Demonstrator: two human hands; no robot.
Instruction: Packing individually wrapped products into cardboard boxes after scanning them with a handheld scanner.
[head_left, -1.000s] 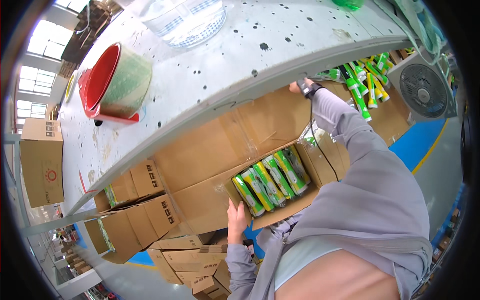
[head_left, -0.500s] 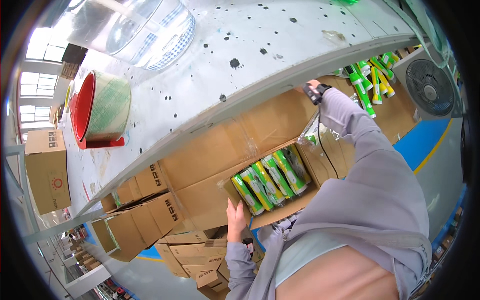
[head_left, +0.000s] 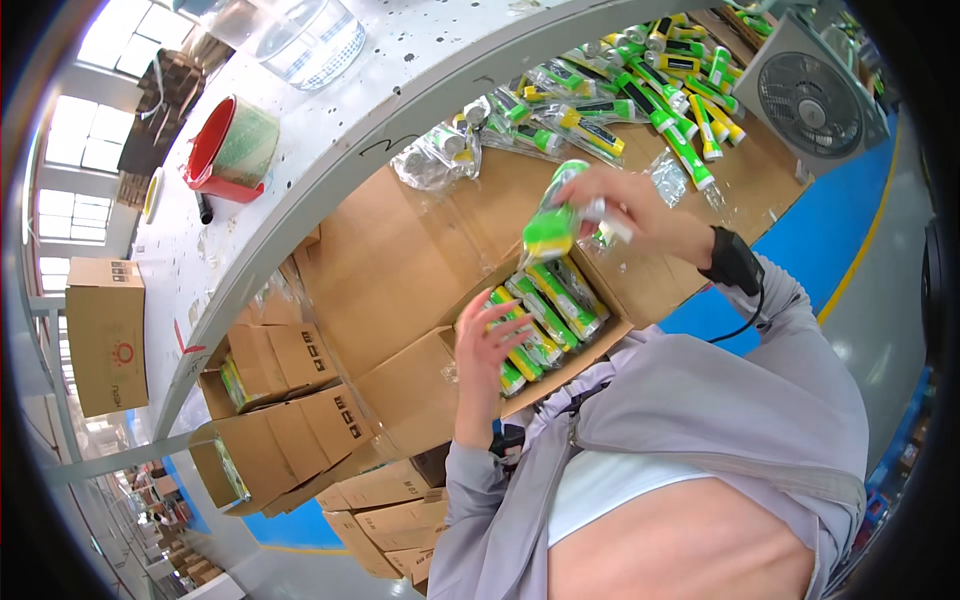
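My right hand (head_left: 632, 208) is closed around a green and yellow flashlight (head_left: 549, 234), smeared by motion, above an opened cardboard box (head_left: 604, 338). The flashlight is tilted, its lower end just over the box's far side. Inside that box lie several flashlights (head_left: 566, 304) side by side, green and yellow, in clear wrap. My left hand (head_left: 484, 345) is open at the box's left side, fingers spread over the packed row and holding nothing. Part of the row is hidden behind those fingers.
Beyond the box, a heap of flashlights (head_left: 690, 75) lies on flattened cardboard (head_left: 400, 235), with a fan (head_left: 810, 100) at right. A white shelf (head_left: 350, 110) overhangs, bearing a red tape dispenser (head_left: 212, 150) and a clear container (head_left: 305, 45). More cardboard boxes (head_left: 270, 440) stand at left.
My right hand has come back from the heap under the shelf and now has a flashlight over the box. My left hand has risen over the box, fingers spreading. The view has shifted.
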